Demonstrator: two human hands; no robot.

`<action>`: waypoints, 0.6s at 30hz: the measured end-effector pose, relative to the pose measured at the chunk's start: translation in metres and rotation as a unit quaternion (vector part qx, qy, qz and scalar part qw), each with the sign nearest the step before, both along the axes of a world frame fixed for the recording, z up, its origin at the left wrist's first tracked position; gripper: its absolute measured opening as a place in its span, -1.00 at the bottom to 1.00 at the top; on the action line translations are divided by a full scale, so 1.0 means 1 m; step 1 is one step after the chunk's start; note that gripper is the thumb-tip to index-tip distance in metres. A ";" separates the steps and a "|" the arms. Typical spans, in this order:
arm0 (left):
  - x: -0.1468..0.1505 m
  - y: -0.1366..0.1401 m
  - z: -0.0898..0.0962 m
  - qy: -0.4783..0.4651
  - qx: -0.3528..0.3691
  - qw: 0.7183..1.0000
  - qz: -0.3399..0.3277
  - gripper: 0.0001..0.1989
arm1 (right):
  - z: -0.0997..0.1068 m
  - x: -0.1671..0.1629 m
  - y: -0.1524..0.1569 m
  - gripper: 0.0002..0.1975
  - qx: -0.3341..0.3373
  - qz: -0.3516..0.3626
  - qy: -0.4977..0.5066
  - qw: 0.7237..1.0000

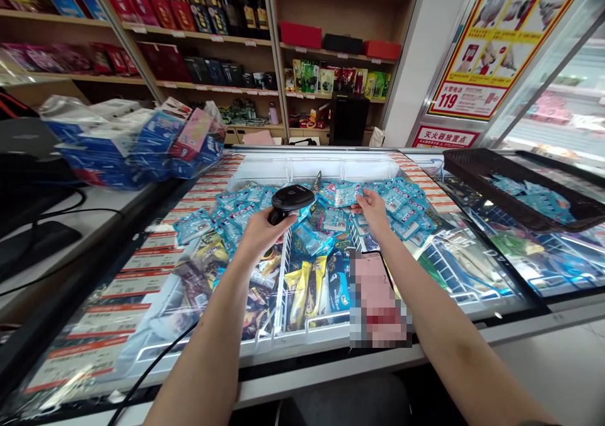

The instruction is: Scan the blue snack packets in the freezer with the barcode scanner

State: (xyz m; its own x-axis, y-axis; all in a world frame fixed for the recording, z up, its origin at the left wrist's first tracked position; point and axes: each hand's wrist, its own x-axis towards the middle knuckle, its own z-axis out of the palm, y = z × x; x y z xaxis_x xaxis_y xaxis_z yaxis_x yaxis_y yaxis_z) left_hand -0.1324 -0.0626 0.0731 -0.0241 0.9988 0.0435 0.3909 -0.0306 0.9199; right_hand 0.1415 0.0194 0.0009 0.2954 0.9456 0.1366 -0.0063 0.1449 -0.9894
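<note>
My left hand (265, 236) grips the handle of a black barcode scanner (293, 197), its head pointing to the right over the freezer's glass top. In my right hand (371, 210) a small blue packet (346, 194) is pinched by its right edge, close to the scanner's head. Many similar blue packets (406, 208) lie loose on the glass around both hands. A phone (378, 293), its screen blurred out, rests near the front edge, beside my right forearm.
Beneath the glass, wire baskets hold wrapped ice creams (307, 287). A dark brown basket (501, 215) with more blue packets stands at the right. Blue boxes in plastic wrap (142, 136) are piled at the left. A cable (155, 363) runs along the left. Stocked shelves (217, 35) stand behind.
</note>
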 end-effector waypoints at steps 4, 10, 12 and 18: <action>-0.007 0.004 -0.002 0.006 0.014 0.999 0.046 -0.61 | -0.002 0.001 0.003 -0.57 0.003 -0.019 0.014 1.000; -0.017 0.013 -0.012 -0.018 0.041 0.997 0.057 -0.64 | 0.003 0.003 0.002 -0.53 -0.012 -0.041 0.019 0.999; -0.017 0.015 -0.015 -0.024 0.052 0.996 0.072 -0.63 | 0.004 0.005 0.001 -0.50 -0.017 -0.054 -0.021 0.998; -0.019 0.017 -0.015 -0.026 0.073 0.988 0.135 -0.63 | 0.007 0.014 -0.004 -0.55 0.018 -0.161 -0.230 0.960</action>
State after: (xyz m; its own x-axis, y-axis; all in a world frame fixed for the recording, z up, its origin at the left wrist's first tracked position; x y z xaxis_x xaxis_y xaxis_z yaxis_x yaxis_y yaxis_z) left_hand -0.1512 -0.0459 0.0583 -0.2941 0.9390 0.1783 0.3553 -0.0658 0.9324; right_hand 0.1556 0.0153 0.0075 0.4718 0.8079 0.3532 0.4809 0.1000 -0.8711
